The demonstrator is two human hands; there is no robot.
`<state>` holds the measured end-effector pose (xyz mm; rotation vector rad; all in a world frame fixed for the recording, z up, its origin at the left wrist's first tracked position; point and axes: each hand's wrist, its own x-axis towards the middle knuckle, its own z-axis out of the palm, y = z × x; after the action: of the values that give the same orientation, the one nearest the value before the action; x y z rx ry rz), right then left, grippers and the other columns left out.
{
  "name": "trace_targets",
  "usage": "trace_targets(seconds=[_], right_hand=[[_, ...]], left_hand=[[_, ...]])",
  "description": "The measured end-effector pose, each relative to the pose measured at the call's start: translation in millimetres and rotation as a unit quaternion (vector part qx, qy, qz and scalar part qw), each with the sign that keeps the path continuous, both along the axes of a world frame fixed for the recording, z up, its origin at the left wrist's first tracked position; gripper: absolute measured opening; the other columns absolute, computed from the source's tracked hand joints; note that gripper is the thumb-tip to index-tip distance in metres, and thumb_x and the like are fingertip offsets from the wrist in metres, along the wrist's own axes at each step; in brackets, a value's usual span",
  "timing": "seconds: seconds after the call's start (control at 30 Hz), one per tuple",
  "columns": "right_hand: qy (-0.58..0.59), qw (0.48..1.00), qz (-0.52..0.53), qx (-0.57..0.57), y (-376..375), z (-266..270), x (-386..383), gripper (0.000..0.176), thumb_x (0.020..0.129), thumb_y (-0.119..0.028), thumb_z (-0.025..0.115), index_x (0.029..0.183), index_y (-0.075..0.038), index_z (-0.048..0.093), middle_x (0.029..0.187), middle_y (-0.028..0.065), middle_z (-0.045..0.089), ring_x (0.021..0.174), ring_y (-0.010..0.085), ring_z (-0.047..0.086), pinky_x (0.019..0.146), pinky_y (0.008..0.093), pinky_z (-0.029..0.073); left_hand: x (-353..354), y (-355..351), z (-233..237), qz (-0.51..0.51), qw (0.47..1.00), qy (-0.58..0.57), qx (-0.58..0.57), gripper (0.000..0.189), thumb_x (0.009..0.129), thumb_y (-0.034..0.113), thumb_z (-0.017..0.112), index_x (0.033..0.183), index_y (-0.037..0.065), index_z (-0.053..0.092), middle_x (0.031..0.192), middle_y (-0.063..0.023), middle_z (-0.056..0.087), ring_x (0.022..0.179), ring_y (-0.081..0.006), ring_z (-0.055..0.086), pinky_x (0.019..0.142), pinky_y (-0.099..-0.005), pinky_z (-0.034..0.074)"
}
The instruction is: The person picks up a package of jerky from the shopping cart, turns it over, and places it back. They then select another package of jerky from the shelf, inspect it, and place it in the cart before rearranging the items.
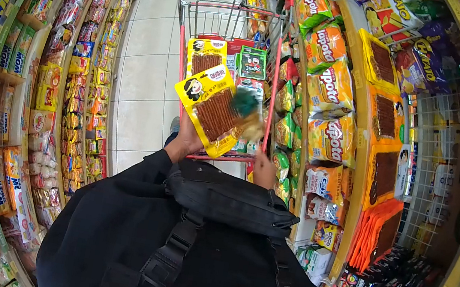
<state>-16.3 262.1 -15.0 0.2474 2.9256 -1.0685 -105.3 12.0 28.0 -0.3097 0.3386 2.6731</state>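
Note:
My left hand (182, 140) grips the lower left edge of a yellow pack of brown stick snacks (215, 111), tilted over the shopping cart (179, 31). Behind it in the cart lies a similar yellow pack (207, 54). Green Jumbo packs (252, 63) are to its right. A blurred green and tan thing (247, 105) overlaps the held pack's right edge. My right hand (264, 170) is closed at the near right corner of the cart, by its red side rail; I cannot tell what its fingers hold.
Shelves of packaged snacks line both sides, with orange Tapota bags (335, 88) on the right. Orange-edged packs of brown sticks (383, 175) hang beyond them. Pale floor tiles (146, 69) run along the cart's left. A black bag (227, 198) sits across my front.

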Motion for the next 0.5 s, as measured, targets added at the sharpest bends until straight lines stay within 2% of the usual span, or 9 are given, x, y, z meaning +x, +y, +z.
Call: trace_targets(seconds=[0.1, 0.13, 0.2, 0.23, 0.27, 0.33, 0.37, 0.4, 0.5], right_hand=[[0.017, 0.995, -0.077, -0.061, 8.0, 8.9, -6.0, 0.022, 0.095, -0.029, 0.053, 0.095, -0.01, 0.065, 0.068, 0.0242, 0.058, 0.067, 0.0444, 0.059, 0.057, 0.0497, 0.044], [-0.027, 0.993, -0.069, -0.093, -1.0, 11.7, 0.0, 0.031, 0.096, -0.034, 0.054, 0.09, -0.005, 0.065, 0.072, 0.0238, 0.059, 0.069, 0.0407, 0.062, 0.062, 0.0446, 0.045], [-0.001, 0.994, 0.107, -0.032, -20.6, 40.8, 10.8, 0.03, 0.096, -0.033, 0.055, 0.09, -0.005, 0.064, 0.071, 0.0231, 0.059, 0.068, 0.0402, 0.062, 0.062, 0.0439, 0.045], [0.012, 0.981, 0.193, 0.001, -26.0, 54.4, 14.0, 0.03, 0.096, -0.033, 0.055, 0.09, -0.005, 0.064, 0.071, 0.0228, 0.059, 0.068, 0.0399, 0.061, 0.062, 0.0436, 0.046], [-0.024, 0.977, 0.21, 0.007, -15.8, 15.0, 14.4, 0.026, 0.095, -0.033, 0.056, 0.094, -0.008, 0.066, 0.068, 0.0221, 0.058, 0.067, 0.039, 0.062, 0.059, 0.0449, 0.046], [-0.013, 0.993, 0.119, -0.015, -2.5, -4.0, 7.0, 0.022, 0.094, -0.03, 0.056, 0.1, -0.013, 0.068, 0.071, 0.0188, 0.062, 0.067, 0.0373, 0.063, 0.058, 0.0439, 0.048], [-0.007, 0.997, 0.077, -0.026, 1.3, -9.9, 0.4, 0.021, 0.094, -0.029, 0.056, 0.104, -0.015, 0.069, 0.073, 0.0172, 0.063, 0.067, 0.0364, 0.064, 0.058, 0.0434, 0.049], [0.038, 0.997, 0.025, -0.06, -1.1, -6.0, -11.0, 0.024, 0.095, -0.03, 0.055, 0.102, -0.012, 0.068, 0.07, 0.0187, 0.062, 0.064, 0.0362, 0.063, 0.055, 0.0442, 0.047], [0.01, 0.994, 0.019, -0.103, -12.5, 18.7, -24.1, 0.026, 0.097, -0.03, 0.053, 0.098, -0.008, 0.067, 0.07, 0.0206, 0.062, 0.065, 0.0383, 0.063, 0.054, 0.0463, 0.046]], left_hand=[[3.0, -4.2, 5.7, 0.035, 0.999, -0.038, 0.007, 0.074, 0.092, 0.067, 0.033, 0.14, 0.011, 0.043, 0.136, -0.0109, 0.052, 0.121, -0.0321, 0.054, 0.102, -0.0497, 0.044], [2.0, -6.2, 5.1, 0.033, 0.999, -0.035, -0.002, 0.074, 0.093, 0.066, 0.033, 0.139, 0.011, 0.044, 0.136, -0.0111, 0.052, 0.121, -0.0319, 0.054, 0.102, -0.0495, 0.043], [0.0, -11.8, -10.5, 0.023, 0.999, -0.028, -0.017, 0.073, 0.093, 0.066, 0.032, 0.139, 0.011, 0.044, 0.136, -0.0114, 0.052, 0.121, -0.0314, 0.054, 0.103, -0.0493, 0.043], [-0.4, -19.8, -66.2, -0.007, 0.993, 0.07, 0.097, 0.071, 0.094, 0.064, 0.031, 0.139, 0.011, 0.044, 0.135, -0.0122, 0.052, 0.121, -0.0315, 0.053, 0.104, -0.0496, 0.042], [-0.5, -27.7, -121.6, -0.052, 0.964, 0.163, 0.202, 0.07, 0.095, 0.062, 0.03, 0.139, 0.011, 0.044, 0.135, -0.0131, 0.052, 0.121, -0.0315, 0.053, 0.104, -0.0498, 0.042], [2.4, -19.4, -20.6, -0.013, 0.997, 0.046, 0.063, 0.072, 0.095, 0.063, 0.028, 0.141, 0.01, 0.042, 0.138, -0.0143, 0.05, 0.124, -0.0325, 0.052, 0.105, -0.05, 0.041], [-0.4, -10.6, 10.0, 0.02, 1.0, -0.011, -0.018, 0.073, 0.094, 0.064, 0.028, 0.142, 0.01, 0.04, 0.139, -0.015, 0.049, 0.125, -0.0332, 0.051, 0.105, -0.0503, 0.04], [1.9, -9.0, 13.5, 0.016, 0.999, 0.002, -0.028, 0.077, 0.093, 0.067, 0.027, 0.143, 0.01, 0.039, 0.14, -0.0158, 0.048, 0.127, -0.0341, 0.049, 0.106, -0.0509, 0.039], [1.8, -6.4, 5.6, -0.003, 1.0, 0.016, -0.007, 0.078, 0.093, 0.068, 0.027, 0.144, 0.01, 0.038, 0.14, -0.0154, 0.048, 0.126, -0.0344, 0.05, 0.106, -0.0516, 0.04]])
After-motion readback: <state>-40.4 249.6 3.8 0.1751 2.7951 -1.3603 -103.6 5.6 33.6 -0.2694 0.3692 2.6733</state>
